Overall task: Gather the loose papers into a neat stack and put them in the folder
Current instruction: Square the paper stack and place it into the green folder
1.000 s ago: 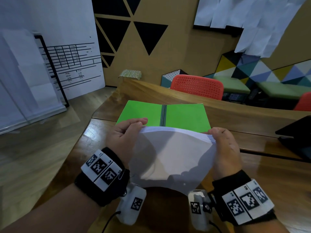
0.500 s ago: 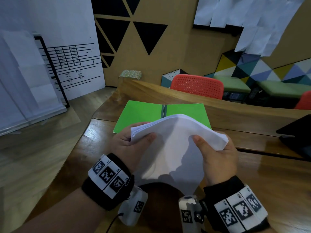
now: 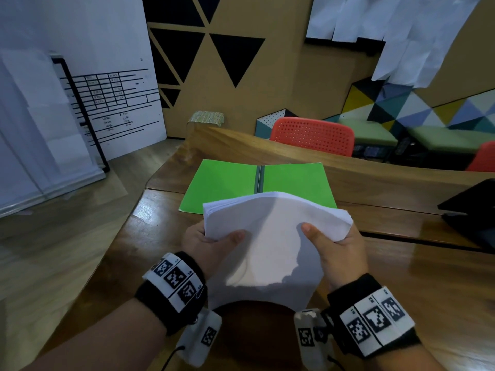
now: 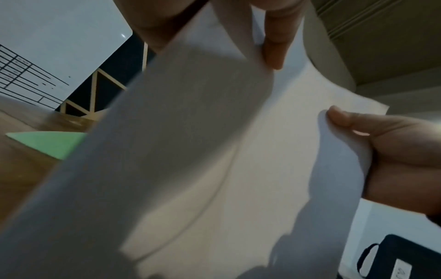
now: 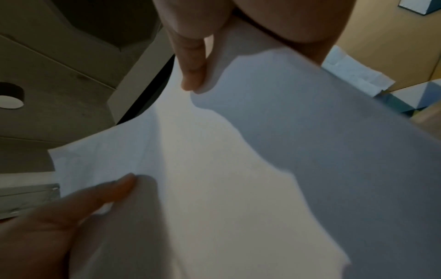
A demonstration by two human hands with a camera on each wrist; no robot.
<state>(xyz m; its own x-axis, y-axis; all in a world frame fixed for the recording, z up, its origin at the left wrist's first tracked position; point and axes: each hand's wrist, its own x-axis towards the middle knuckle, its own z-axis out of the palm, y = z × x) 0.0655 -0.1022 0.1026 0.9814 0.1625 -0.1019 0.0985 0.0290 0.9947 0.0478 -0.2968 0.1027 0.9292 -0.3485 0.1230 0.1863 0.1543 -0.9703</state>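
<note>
A thick stack of white papers (image 3: 267,242) is held up over the wooden table, bowed upward in the middle. My left hand (image 3: 211,242) grips its left edge, thumb on top. My right hand (image 3: 332,245) grips the right edge the same way. The stack (image 4: 226,151) fills the left wrist view, and the stack (image 5: 238,169) fills the right wrist view too, with both thumbs pressed on the top sheet. A green folder (image 3: 227,183) lies open and flat on the table just beyond the stack, its dark spine in the middle; the papers hide its near right part.
A raised wooden ledge (image 3: 348,167) runs behind the folder. A dark laptop-like object (image 3: 471,210) sits at the table's right edge. Red chairs (image 3: 310,135) stand beyond the ledge. A white board (image 3: 80,89) stands on the floor to the left.
Both hands have regripped the stack, thumbs now on top, and pulled it back toward me; the stack has tilted flatter, so more of the folder shows.
</note>
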